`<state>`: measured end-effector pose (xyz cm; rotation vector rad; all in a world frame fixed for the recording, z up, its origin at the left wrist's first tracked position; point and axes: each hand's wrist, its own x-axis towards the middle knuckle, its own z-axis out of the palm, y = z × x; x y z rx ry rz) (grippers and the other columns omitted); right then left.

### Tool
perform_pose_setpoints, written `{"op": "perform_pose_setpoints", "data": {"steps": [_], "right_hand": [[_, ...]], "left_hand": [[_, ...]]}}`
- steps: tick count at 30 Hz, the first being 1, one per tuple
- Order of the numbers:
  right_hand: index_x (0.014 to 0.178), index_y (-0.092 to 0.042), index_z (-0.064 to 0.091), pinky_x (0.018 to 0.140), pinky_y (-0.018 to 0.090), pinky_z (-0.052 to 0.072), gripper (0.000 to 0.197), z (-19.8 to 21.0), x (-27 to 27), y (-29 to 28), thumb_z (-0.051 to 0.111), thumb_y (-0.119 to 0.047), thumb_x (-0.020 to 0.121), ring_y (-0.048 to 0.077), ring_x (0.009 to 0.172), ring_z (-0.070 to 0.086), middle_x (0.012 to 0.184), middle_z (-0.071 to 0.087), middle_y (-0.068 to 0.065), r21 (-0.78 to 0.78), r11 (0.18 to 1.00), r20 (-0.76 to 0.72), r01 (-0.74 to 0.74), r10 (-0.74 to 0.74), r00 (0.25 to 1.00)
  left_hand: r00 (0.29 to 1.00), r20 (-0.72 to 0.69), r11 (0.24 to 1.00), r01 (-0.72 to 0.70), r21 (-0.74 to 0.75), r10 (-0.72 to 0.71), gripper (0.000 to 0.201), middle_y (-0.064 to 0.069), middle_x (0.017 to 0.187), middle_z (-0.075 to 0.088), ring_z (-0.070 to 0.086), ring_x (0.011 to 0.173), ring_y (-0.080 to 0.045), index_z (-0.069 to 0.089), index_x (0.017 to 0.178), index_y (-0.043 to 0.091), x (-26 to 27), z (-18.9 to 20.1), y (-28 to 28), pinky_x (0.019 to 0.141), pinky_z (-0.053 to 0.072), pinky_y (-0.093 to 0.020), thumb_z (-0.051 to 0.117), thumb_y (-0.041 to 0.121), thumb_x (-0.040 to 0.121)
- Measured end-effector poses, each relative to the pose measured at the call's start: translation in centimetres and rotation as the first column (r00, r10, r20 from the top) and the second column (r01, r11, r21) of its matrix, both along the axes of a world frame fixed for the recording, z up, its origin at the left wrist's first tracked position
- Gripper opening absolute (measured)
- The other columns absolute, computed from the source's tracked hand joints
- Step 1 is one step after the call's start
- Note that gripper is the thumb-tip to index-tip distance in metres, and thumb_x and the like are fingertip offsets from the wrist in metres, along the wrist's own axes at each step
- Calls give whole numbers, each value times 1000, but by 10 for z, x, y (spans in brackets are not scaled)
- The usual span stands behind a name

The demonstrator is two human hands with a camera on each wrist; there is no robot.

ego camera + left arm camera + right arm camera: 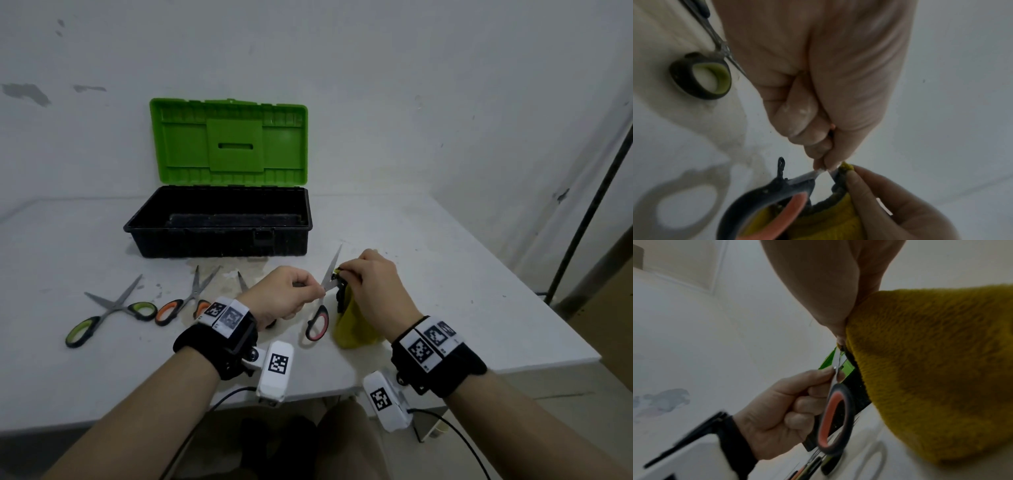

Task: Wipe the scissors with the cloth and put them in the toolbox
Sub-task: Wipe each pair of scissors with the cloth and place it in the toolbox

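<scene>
On the white table [445, 274], at the far left, green-handled scissors [113, 308] are laid open, and orange-handled scissors [185, 301] are laid just to their right. Behind them the toolbox [219, 226] is stood with its green lid [228, 142] raised. The red-handled scissors [323, 301] are held above the table in front of the toolbox's right end; they are pinched near the pivot by the left hand [284, 298], thumb and forefinger closed on the metal. A yellow cloth [352, 325] is gripped by the right hand [373, 287] and pressed against one blade, its lower part hanging to the tabletop.
</scene>
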<state>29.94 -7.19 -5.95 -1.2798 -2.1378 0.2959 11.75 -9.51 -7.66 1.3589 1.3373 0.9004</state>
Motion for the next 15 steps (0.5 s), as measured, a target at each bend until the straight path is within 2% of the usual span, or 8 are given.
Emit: {"op": "perform_pose_setpoints", "data": {"steps": [4, 6, 9, 12, 15], "right_hand": [[99, -14, 75, 70, 21, 32, 18, 2, 2, 3, 58, -17, 94, 19, 83, 52, 89, 54, 2, -25, 999, -15, 36, -36, 999], [99, -15, 75, 69, 20, 31, 18, 3, 3, 3, 58, -17, 95, 17, 81, 51, 88, 53, 0, -16, 999, -3, 32, -32, 999], [101, -16, 74, 68, 19, 31, 18, 4, 5, 4, 58, -18, 95, 15, 81, 49, 88, 52, -2, -12, 999, 0, 44, -44, 999], [101, -16, 74, 63, 13, 31, 17, 3, 6, 5, 59, -19, 94, 14, 80, 48, 86, 51, -3, 1, 999, -5, 40, -40, 999], [103, -16, 74, 64, 9, 33, 18, 3, 6, 6, 59, -19, 94, 11, 79, 46, 86, 51, -4, 3, 999, -16, 43, -43, 999]], "left_hand": [[1000, 8, 1000, 5, -30, -5, 8, 2, 53, 41, 30, 42, -8, 66, 87, 2, -3, 2, -1, 41, 21, -21, 60, 3, 93], [1000, 21, 998, 12, -61, -10, 14, 4, 53, 45, 31, 44, -8, 67, 96, -2, -3, 4, 0, 41, 23, -20, 54, -4, 92], [999, 27, 998, 23, -61, -21, 25, 1, 63, 48, 37, 49, -9, 67, 110, -3, -3, 4, 2, 43, 33, -19, 50, -8, 92], [1000, -18, 1000, -3, 11, 3, 23, -1, 73, 55, 47, 51, -11, 72, 108, 5, -5, 3, 4, 50, 44, -20, 57, -4, 92], [998, -32, 994, -44, 98, 47, 18, 1, 79, 61, 57, 61, -8, 75, 103, 11, -7, 1, 7, 59, 50, -19, 65, 3, 91]]}}
